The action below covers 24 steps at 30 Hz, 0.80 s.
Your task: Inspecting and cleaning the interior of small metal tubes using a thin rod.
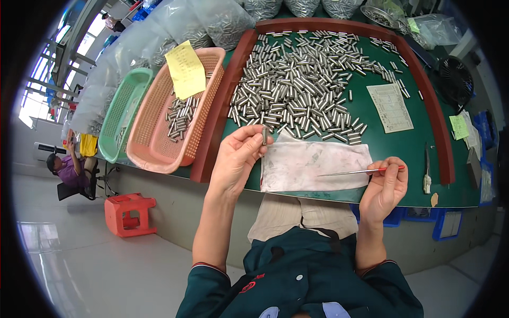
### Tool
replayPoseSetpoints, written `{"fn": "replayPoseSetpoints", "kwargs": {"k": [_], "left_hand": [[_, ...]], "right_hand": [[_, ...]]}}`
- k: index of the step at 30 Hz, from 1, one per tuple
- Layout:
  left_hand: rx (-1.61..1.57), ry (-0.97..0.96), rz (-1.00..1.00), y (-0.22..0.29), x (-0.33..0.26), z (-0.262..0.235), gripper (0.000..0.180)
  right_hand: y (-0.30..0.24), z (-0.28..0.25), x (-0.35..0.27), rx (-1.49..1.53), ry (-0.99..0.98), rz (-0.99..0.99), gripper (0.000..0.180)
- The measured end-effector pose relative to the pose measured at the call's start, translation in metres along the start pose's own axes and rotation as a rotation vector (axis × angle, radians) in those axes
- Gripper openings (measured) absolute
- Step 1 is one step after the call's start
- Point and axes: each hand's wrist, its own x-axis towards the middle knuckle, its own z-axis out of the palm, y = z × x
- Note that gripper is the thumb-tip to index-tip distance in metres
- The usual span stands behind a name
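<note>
Between the thumb and fingertips of my left hand (238, 156) a small metal cylinder (264, 135) is held upright, at the near edge of a large heap of like cylinders (297, 90). My right hand (386, 186) is closed around the red end of a slim pointed metal tool (347, 173), perhaps a needle file. Its tip points left over a stained white cloth (313, 159) that lies flat at the table's front edge. My hands are apart, one at each end of the cloth.
A reddish wooden rail (225, 106) borders the green tabletop (347, 114). Left of it stand a pink basket (143, 143) holding cylinders and a yellow note, and a green basket (132, 85). A paper card (389, 108), a knife-like tool (427, 169) and a black fan (455, 79) are rightward.
</note>
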Motion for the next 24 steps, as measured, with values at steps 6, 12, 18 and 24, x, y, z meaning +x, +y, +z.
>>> {"fn": "replayPoseSetpoints", "kwargs": {"k": [6, 12, 18, 24], "left_hand": [[-0.056, 0.005, -0.007, 0.001, -0.006, -0.004, 0.024], [-0.251, 0.084, 0.096, 0.004, -0.056, -0.017, 0.026], [-0.236, 0.326, 0.176, -0.016, -0.11, -0.04, 0.024], [-0.01, 0.635, 0.286, -0.042, -0.139, -0.056, 0.025]], "right_hand": [[0.0, 0.002, -0.002, -0.013, -0.018, 0.017, 0.008], [-0.001, 0.004, -0.002, -0.053, -0.042, -0.01, 0.01], [-0.003, 0.016, -0.023, -0.137, -0.202, -0.16, 0.014], [0.011, 0.062, -0.075, -0.006, -0.839, -0.258, 0.017]]}}
